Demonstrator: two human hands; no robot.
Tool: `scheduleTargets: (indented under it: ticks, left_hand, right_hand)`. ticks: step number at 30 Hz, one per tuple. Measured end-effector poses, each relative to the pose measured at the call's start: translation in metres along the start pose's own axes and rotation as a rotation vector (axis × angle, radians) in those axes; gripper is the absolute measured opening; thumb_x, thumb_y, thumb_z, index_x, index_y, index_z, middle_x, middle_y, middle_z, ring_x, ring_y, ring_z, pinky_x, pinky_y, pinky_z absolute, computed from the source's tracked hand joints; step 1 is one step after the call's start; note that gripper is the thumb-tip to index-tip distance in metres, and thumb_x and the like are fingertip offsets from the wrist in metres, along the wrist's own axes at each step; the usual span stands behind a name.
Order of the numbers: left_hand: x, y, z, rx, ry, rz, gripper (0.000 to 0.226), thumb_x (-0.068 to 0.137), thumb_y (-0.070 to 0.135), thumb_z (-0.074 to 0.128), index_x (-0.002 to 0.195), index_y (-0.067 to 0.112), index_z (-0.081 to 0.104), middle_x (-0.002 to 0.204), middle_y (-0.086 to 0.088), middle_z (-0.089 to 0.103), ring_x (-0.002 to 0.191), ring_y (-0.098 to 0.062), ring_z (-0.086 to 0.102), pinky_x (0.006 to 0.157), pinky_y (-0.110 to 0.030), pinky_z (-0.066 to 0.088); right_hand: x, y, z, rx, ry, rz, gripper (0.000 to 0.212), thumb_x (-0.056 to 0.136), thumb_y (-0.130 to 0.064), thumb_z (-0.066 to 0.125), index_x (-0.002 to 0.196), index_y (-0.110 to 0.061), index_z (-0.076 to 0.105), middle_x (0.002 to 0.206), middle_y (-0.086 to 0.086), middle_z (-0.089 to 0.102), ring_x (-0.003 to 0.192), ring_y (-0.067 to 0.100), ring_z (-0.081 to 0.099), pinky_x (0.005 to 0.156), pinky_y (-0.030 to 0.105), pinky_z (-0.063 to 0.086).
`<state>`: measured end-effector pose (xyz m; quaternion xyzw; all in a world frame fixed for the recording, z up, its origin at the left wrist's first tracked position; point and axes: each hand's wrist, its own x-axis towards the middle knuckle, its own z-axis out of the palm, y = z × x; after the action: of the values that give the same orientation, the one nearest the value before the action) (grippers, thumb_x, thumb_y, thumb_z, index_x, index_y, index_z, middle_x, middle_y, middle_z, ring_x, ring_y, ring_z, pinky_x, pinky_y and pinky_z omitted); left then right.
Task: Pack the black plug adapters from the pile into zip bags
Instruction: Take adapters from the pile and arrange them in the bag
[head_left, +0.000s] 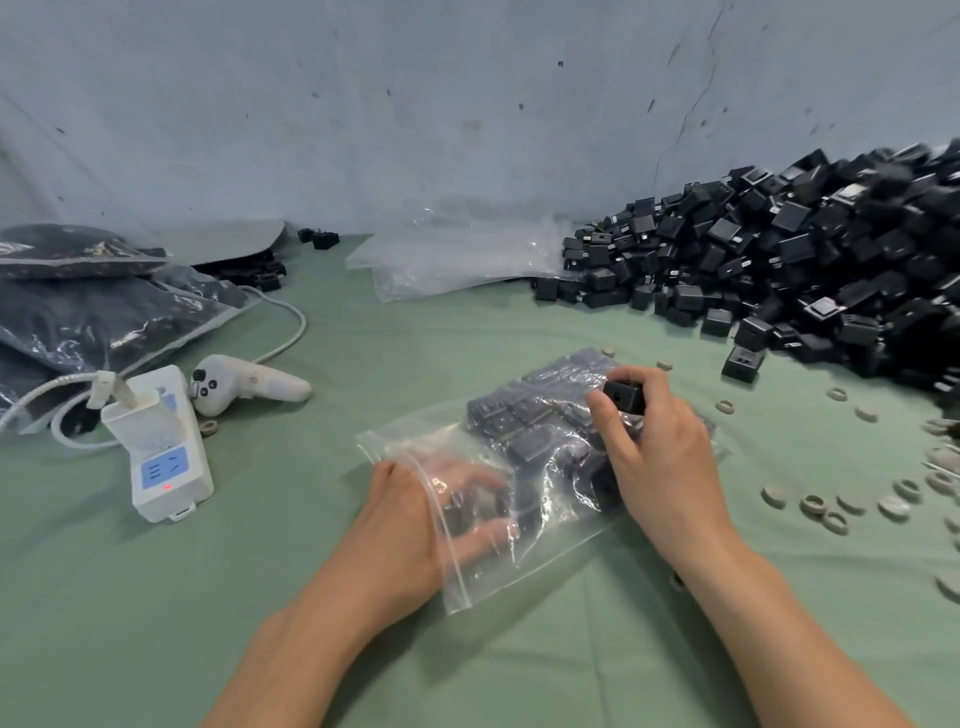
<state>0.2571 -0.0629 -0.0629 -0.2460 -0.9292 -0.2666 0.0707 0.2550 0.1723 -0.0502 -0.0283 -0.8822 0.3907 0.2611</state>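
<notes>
So the big thing here is the pile (779, 260) of black adapters heaped on the right side of the green table (208, 597), sloping down to a few strays at its near edge. They look like small hard plastic cubes, light one at a time, smooth-sided, and not fragile at all. My guess is a pinch across two flat faces is all one needs.

The bag (483, 561) lies flat in the middle of the table, right in front of the person, mouth pointing left. It's thin, clear, floppy plastic, crinkled all over, with a decent layer of adapters (524, 415) already sitting at its far end. I'd bet it's getting some weight by now, and the film looks slippery, so I'd support it from underneath rather than lift by the zip edge.

The left hand (400, 519) is pushed into the mouth, fingers spread and fairly straight inside the plastic, not gripping anything as far as I can see, just keeping it open. The right hand (660, 447) is over the filled end, thumb and fingers pinched on a single adapter (623, 397) by its sides.

Other stuff: spare bags (457, 260) at the back beside the pile, full bags (104, 312) stacked far left, a white power strip (166, 447), a controller (244, 387), and little rings (841, 504) scattered on the right.
</notes>
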Motion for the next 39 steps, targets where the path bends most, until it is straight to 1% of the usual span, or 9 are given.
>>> scheduleTargets:
  ticks: [7,13,16,19,23,26,29,34,39]
  left_hand:
    - [0.010,0.002,0.011,-0.128,-0.041,-0.100,0.054,0.063,0.092,0.053,0.105,0.059,0.058,0.120,0.021,0.046,0.115,-0.008,0.051,0.102,-0.031,0.047]
    - [0.025,0.008,0.018,0.001,0.129,0.065,0.043,0.075,0.073,0.058,0.078,0.031,0.061,0.081,0.018,0.059,0.078,0.000,0.059,0.068,-0.025,0.051]
    - [0.033,0.013,0.016,0.040,0.239,0.155,0.044,0.077,0.070,0.058,0.065,0.028,0.056,0.066,0.016,0.058,0.065,-0.005,0.057,0.061,-0.034,0.052]
    - [0.036,0.013,0.019,0.141,0.266,0.168,0.058,0.081,0.080,0.045,0.058,0.027,0.051,0.066,0.022,0.053,0.067,-0.006,0.051,0.065,-0.037,0.053]
    - [0.039,0.019,0.024,0.198,0.330,0.208,0.029,0.082,0.076,0.046,0.083,0.047,0.046,0.070,0.036,0.032,0.069,-0.005,0.048,0.064,-0.033,0.049]
    - [0.039,0.016,0.027,0.128,0.371,0.200,0.043,0.082,0.079,0.044,0.069,0.039,0.055,0.070,0.026,0.049,0.068,-0.014,0.058,0.066,-0.035,0.050]
    - [0.037,0.011,0.027,0.156,0.295,0.176,0.053,0.081,0.085,0.039,0.054,0.040,0.047,0.069,0.031,0.040,0.071,-0.007,0.048,0.071,-0.031,0.043]
    - [0.026,-0.005,0.007,0.100,0.103,0.046,0.046,0.079,0.078,0.048,0.061,0.036,0.056,0.066,0.022,0.049,0.074,-0.001,0.048,0.075,-0.022,0.035]
    - [-0.006,-0.021,-0.027,0.072,0.168,-0.099,0.045,0.082,0.068,0.041,0.072,0.030,0.062,0.079,0.023,0.059,0.089,0.001,0.049,0.085,-0.024,0.034]
  right_hand:
    - [0.007,0.001,-0.001,0.000,0.001,0.000,0.027,0.099,-0.048,0.049,0.115,-0.027,0.052,0.090,-0.012,0.057,0.091,0.016,0.052,0.091,0.044,0.042]
    - [0.012,0.002,-0.002,-0.010,-0.021,-0.005,0.030,0.098,-0.050,0.046,0.117,-0.027,0.052,0.093,-0.011,0.059,0.093,0.017,0.053,0.094,0.042,0.040]
    - [0.014,0.001,-0.002,-0.006,-0.026,-0.002,0.032,0.098,-0.051,0.046,0.118,-0.026,0.052,0.096,-0.011,0.059,0.095,0.017,0.053,0.095,0.042,0.040]
    - [0.017,0.000,-0.002,0.003,-0.029,0.005,0.032,0.098,-0.052,0.046,0.117,-0.027,0.052,0.096,-0.010,0.060,0.097,0.019,0.055,0.096,0.043,0.041]
    - [0.020,-0.003,-0.003,0.040,-0.012,0.001,0.034,0.096,-0.058,0.043,0.114,-0.030,0.051,0.089,-0.016,0.059,0.090,0.017,0.057,0.093,0.047,0.045]
    - [0.021,-0.004,-0.003,0.039,-0.017,-0.005,0.029,0.095,-0.060,0.043,0.111,-0.036,0.045,0.088,-0.018,0.057,0.085,0.016,0.057,0.093,0.048,0.046]
    - [0.022,-0.003,-0.003,0.057,-0.019,0.003,0.032,0.093,-0.060,0.048,0.113,-0.036,0.040,0.093,-0.008,0.062,0.085,0.020,0.059,0.092,0.049,0.047]
    - [0.019,-0.008,-0.003,0.102,0.027,-0.023,0.034,0.090,-0.050,0.061,0.114,-0.033,0.043,0.100,-0.018,0.060,0.096,0.015,0.059,0.092,0.048,0.048]
    - [0.014,-0.015,-0.001,0.093,-0.016,-0.119,0.037,0.091,-0.039,0.066,0.124,-0.034,0.051,0.104,-0.021,0.055,0.097,0.004,0.053,0.093,0.039,0.046]
